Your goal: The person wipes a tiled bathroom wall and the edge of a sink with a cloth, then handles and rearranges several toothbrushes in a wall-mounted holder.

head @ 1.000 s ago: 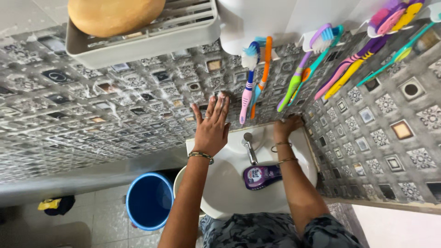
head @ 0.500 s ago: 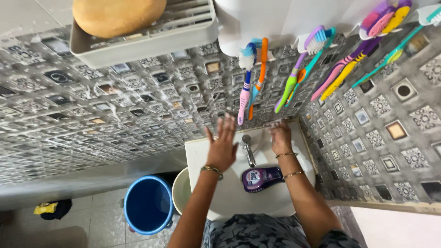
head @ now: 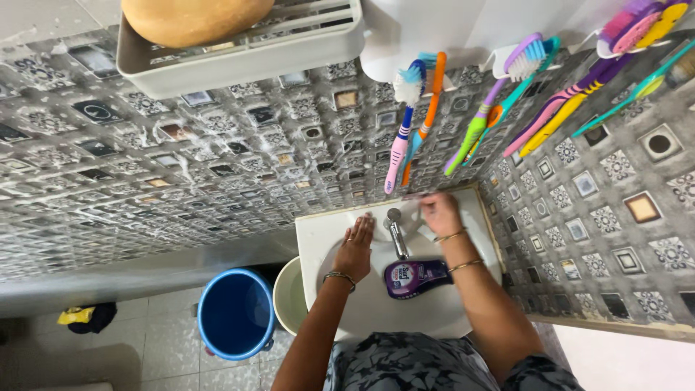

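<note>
Head view: hands (head: 355, 246) rest on a white sink (head: 434, 318).

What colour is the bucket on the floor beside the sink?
The bucket is blue, seen best in the head view.

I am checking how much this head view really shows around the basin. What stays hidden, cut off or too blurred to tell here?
- Right hand: blurred at the back rim of the basin; whether it holds anything cannot be told.
- Purple bottle: partly covered by the right forearm.
- Cream bucket: mostly hidden under the basin.
- Toothbrushes at the top right: cut off by the frame edge.
- Left hand: lies flat on the basin, so what is under the palm is hidden.
</note>
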